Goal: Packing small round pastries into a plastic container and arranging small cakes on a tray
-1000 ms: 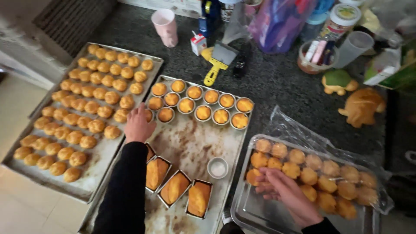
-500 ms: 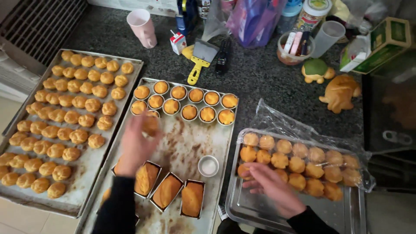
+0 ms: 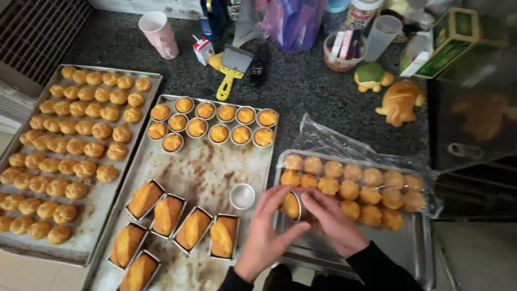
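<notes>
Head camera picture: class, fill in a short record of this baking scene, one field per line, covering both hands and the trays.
left hand: cupped around a small round golden cake in a metal cup
right hand: fingers on the same cake
right tray: bare golden cakes in rows, clear plastic bag behind
middle tray: round cakes in metal cups, loaf cakes in rectangular tins, one empty round metal cup
left tray: small golden puffs

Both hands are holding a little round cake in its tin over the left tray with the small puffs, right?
Not quite. In the head view, both hands, left and right, hold the little round cake in its tin over the right-hand metal tray.
</notes>
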